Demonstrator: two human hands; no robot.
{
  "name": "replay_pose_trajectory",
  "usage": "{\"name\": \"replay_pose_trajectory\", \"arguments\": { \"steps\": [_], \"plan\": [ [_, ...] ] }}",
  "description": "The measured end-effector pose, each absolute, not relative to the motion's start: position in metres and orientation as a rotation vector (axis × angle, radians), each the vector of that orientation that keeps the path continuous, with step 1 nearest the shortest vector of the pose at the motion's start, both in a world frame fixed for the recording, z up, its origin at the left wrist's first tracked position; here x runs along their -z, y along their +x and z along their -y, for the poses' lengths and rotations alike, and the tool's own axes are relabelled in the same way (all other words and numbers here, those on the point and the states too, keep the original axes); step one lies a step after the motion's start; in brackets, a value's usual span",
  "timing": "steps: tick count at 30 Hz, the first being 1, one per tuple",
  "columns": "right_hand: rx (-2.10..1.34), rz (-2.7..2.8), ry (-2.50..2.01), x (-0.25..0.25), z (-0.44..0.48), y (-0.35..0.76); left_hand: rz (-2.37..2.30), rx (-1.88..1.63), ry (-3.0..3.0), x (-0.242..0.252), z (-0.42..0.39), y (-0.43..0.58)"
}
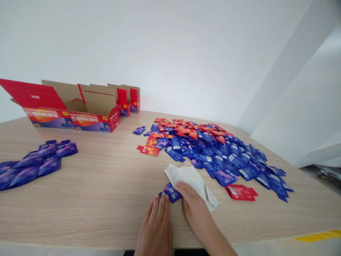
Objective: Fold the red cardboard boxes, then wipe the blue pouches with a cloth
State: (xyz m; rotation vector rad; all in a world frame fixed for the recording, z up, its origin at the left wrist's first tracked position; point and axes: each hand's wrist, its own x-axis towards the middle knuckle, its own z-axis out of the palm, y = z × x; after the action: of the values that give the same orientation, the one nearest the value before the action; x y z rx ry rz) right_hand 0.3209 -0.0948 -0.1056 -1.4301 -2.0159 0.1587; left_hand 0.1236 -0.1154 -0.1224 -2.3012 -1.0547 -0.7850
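Observation:
A blue pouch [172, 193] with white lettering lies flat on the table in front of me. My left hand [156, 225] rests flat, fingers stretched out side by side, its fingertips at the pouch's near left end. At the pouch's right side, my right hand [193, 202] is closed on a white cloth [190, 176]. The cloth spreads out on the table beyond and to the right of that hand. Part of the pouch is hidden under my right fingers.
A big heap of blue pouches [218, 163] and red pouches [186, 129] spreads over the right side. One red pouch [241, 192] lies nearer me. Blue pouches [34, 165] overlap in rows at left. Several red cardboard boxes [93, 122] stand open by the wall. Yellow tape [319, 236] marks the front edge.

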Motion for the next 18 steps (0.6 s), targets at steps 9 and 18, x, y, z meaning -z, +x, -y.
{"name": "replay_pose_trajectory", "arguments": {
  "steps": [9,18],
  "plan": [
    [-0.151,1.744,-1.506,0.07,0.103,0.31,1.063,0.777,-2.28,0.118,0.118,0.128],
    [-0.056,1.866,-1.632,0.092,0.092,0.353,1.069,0.73,-2.295,0.113,0.12,0.126]
  ]
}}
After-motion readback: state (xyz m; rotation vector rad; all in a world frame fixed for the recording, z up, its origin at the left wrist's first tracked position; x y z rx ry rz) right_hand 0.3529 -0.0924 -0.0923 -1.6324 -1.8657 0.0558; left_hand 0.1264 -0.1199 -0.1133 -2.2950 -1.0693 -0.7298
